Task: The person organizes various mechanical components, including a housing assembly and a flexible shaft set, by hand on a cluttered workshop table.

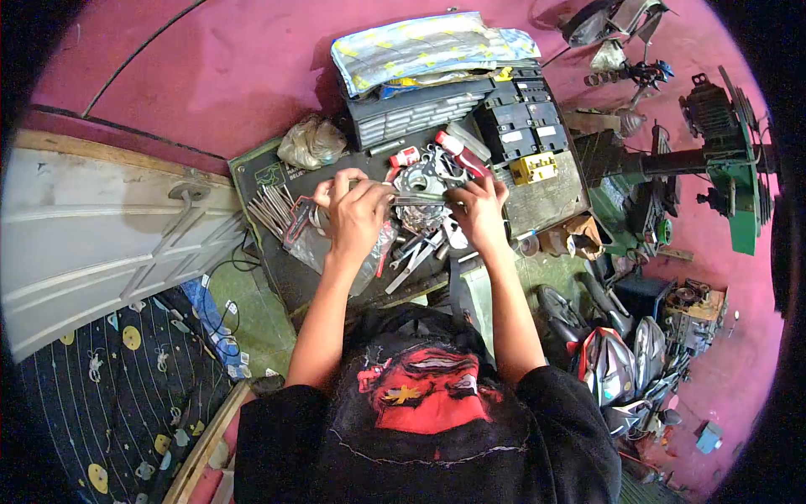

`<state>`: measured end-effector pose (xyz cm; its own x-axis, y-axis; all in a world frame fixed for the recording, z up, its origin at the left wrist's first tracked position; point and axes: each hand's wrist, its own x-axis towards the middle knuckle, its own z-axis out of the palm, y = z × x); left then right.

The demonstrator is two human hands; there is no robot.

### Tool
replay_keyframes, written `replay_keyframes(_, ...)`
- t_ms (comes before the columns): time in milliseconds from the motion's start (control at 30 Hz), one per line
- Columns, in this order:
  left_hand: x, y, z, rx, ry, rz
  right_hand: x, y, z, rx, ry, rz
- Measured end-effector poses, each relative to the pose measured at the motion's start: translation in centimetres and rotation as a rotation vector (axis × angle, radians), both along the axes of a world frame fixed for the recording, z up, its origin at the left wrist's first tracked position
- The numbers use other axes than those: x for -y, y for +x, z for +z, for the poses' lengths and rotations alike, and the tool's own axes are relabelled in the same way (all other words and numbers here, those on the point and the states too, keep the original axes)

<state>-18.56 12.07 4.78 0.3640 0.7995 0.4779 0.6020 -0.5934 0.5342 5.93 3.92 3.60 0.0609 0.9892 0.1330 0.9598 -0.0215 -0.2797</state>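
Observation:
Both my hands hold a short, straight metal rod (420,200) level above the cluttered workbench. My left hand (357,210) pinches its left end, and my right hand (480,208) grips the right end. Beneath the rod lie round metal parts (417,181), partly hidden by it. Near my right hand is a red and white tube (462,154). A smaller red and white container (405,156) lies further left. Spanners (416,267) are on the bench between my forearms. Left of my left hand are thin rods (270,208) and a clear plastic bag (315,245).
A drawer cabinet (416,122) with a cloth (432,52) on top stands at the bench's back. Black cases (522,118) and a yellow box (535,170) are at right. A crumpled bag (312,143) sits back left. A green drill press (732,185) and motorcycle (621,370) stand further right.

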Motion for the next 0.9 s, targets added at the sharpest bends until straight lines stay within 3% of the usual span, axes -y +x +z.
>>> replay_keyframes(300,3.2,4.7,2.4,0.062,-0.023,-0.19,5.5,3.3,2.9,-0.021,-0.076,0.006)
replay_keyframes(633,8.1,14.4,4.9,0.165,-0.166,-0.042,10.9,11.3,3.9,-0.188,0.079,-0.027)
replay_keyframes(700,9.2,16.8,4.3,0.25,-0.316,0.004,12.6,13.3,4.0,-0.209,0.086,-0.059)
replay_keyframes(900,12.5,24.3,3.5,0.199,-0.411,-0.081,17.0,19.4,2.1,-0.296,0.148,-0.16)
